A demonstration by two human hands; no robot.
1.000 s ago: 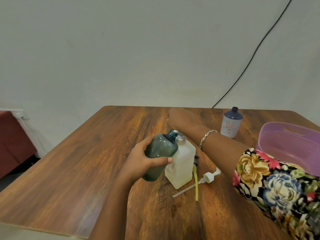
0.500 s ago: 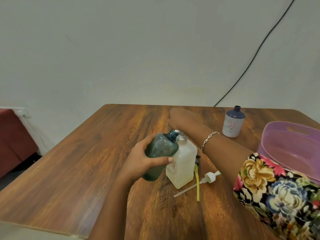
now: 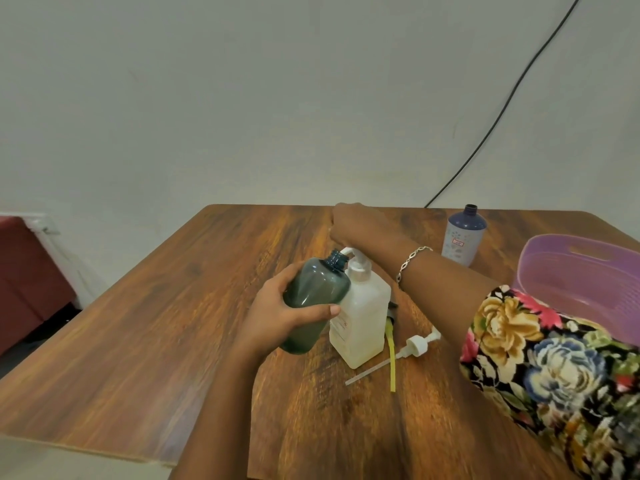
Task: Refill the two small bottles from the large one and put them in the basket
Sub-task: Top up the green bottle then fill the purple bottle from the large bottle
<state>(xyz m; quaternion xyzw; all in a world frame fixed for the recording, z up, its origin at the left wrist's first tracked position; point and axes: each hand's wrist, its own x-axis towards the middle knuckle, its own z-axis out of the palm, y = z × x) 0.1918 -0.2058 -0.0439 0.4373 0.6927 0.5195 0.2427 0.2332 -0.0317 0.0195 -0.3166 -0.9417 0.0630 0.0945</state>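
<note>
Head view: green bottle held at the pump of the large bottle.

Left hand grips the open green bottle, fingers curled round its body, tilting its neck to the spout of the large bottle, which stands mid-tabletop. Right hand sits on the pump head; its fingers are hidden under the hand, so their hold cannot be told. The right forearm, with bracelet and floral sleeve, crosses in front of the basket at the right edge. A blue bottle, uncapped and upright, stands far right, apart from the basket. A loose pump and a yellow strip lie just beside the large bottle's base. A cable runs down the wall.
</note>
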